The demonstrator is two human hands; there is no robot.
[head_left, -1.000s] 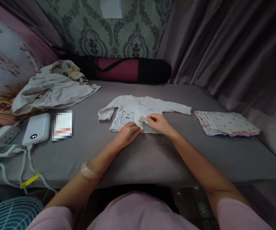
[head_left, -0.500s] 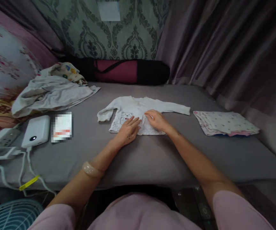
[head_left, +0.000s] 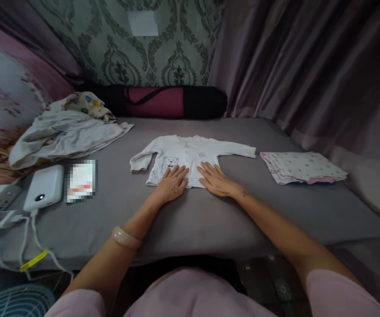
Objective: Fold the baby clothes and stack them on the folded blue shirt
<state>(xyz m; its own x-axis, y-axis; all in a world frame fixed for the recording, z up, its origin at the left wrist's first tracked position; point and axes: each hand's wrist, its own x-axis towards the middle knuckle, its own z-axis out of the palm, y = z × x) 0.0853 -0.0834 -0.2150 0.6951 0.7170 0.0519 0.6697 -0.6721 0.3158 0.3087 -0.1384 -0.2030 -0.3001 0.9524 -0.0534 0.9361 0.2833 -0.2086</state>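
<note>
A small white long-sleeved baby shirt (head_left: pixel 186 152) with a bear print lies spread flat on the grey-covered surface (head_left: pixel 190 224). Its left-side sleeve bends down, while the other stretches out to the right. My left hand (head_left: pixel 173 182) rests palm down on the lower part of the shirt, just below the bear, with fingers outstretched. Across from it, my right hand (head_left: pixel 217 179) lies flat over the lower right hem, fingers spread. Neither hand grips the cloth. Parts of the hem are hidden under both hands.
Folded cloths (head_left: pixel 305 167) lie in a stack at right. Crumpled clothes (head_left: pixel 67 132) lie at far left, behind a white power bank (head_left: pixel 45 187), a blurred packet (head_left: pixel 81 180) and a power strip (head_left: pixel 0 198) with cables. A black and maroon long bag (head_left: pixel 157 101) lines the wall.
My right hand has moved down the shirt toward the hem and flattened, its fingers spreading; a small print on the chest now shows. My left hand stays on the shirt's lower part.
</note>
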